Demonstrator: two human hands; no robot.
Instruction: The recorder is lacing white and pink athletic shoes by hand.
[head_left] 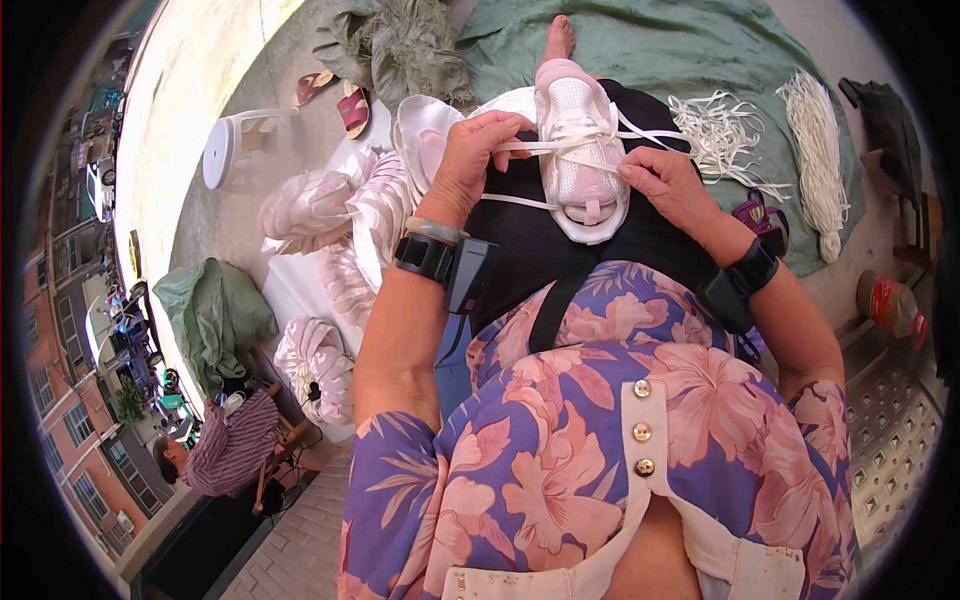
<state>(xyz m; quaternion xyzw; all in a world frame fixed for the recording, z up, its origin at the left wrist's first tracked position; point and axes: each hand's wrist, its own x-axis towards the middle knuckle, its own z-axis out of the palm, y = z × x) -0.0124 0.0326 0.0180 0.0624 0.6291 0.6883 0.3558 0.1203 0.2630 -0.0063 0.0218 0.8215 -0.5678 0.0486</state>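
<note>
A pale pink and white sneaker (560,95) lies across my lap, its heel toward me. White shoelace (545,149) runs over its tongue, with loops and loose ends out to both sides. At the shoe's left, my left hand (482,143) pinches a stretch of lace between thumb and fingers. My right hand (668,182) is closed at the shoe's right edge, thumb and forefinger on a lace strand. Another lace strand extends left from near the heel, and one reaches right toward a heap of loose white laces (725,135).
A long bundle of white laces (812,160) rests on the green sheet (680,40) at right. Stacked pink and white shoe pieces (350,215) stand to my left, near a clear tub (235,150) and red sandals (352,110). A person in a striped top (235,445) sits farther left.
</note>
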